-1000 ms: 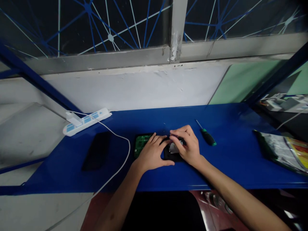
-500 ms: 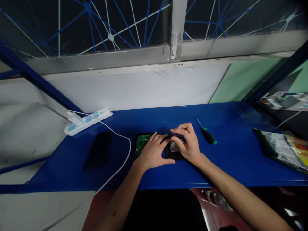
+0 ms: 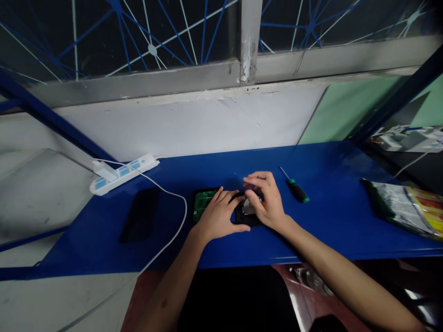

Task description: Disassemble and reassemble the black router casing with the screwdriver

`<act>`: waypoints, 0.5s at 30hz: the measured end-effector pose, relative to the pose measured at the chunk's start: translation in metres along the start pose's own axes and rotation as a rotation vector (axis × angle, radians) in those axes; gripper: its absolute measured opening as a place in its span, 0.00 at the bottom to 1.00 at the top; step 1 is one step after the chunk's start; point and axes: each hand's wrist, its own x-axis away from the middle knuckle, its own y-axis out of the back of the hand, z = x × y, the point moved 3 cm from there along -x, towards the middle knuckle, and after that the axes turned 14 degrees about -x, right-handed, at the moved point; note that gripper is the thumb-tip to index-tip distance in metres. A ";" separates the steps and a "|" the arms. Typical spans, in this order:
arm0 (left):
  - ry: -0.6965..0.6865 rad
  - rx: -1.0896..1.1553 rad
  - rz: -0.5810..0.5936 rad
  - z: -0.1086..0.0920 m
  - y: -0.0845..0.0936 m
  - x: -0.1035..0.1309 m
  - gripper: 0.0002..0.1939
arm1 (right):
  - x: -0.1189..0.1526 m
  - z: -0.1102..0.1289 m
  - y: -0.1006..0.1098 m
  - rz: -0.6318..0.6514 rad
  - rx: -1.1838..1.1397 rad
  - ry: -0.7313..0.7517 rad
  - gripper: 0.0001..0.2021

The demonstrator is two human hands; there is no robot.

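My left hand (image 3: 221, 214) lies palm down with its fingers stretched out, over the seam between two parts of an opened device. Its fingers cover part of the green circuit board (image 3: 200, 205) on the left, and its thumb rests along the black casing (image 3: 243, 220) on the right. Above that casing my right hand (image 3: 269, 199) is in a pinch, fingers bent toward the thumb. A small purplish thing (image 3: 248, 186) shows between those fingers, too unclear to name. Under the right hand, a silvery piece (image 3: 248, 207) sits in the casing.
A screwdriver (image 3: 296, 189) with a green and black handle lies right of my hands. To the left are a flat black slab (image 3: 140, 214), a white cable (image 3: 180, 219) and a power strip (image 3: 124, 173). A shiny packet (image 3: 403, 205) lies at the far right of the blue table (image 3: 332, 216).
The view has shifted slightly. My right hand's fingers have changed their bend a little over the casing. My left hand stays spread in the same place on the device.
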 end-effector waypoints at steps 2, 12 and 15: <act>0.003 -0.007 0.005 0.000 0.000 0.001 0.44 | -0.001 0.000 0.000 -0.008 0.042 0.017 0.15; -0.002 -0.005 0.013 -0.001 0.000 0.000 0.44 | 0.000 -0.002 0.001 -0.050 0.086 0.069 0.16; 0.001 0.011 0.008 0.000 -0.001 0.001 0.45 | -0.002 0.002 0.001 -0.030 0.013 0.036 0.17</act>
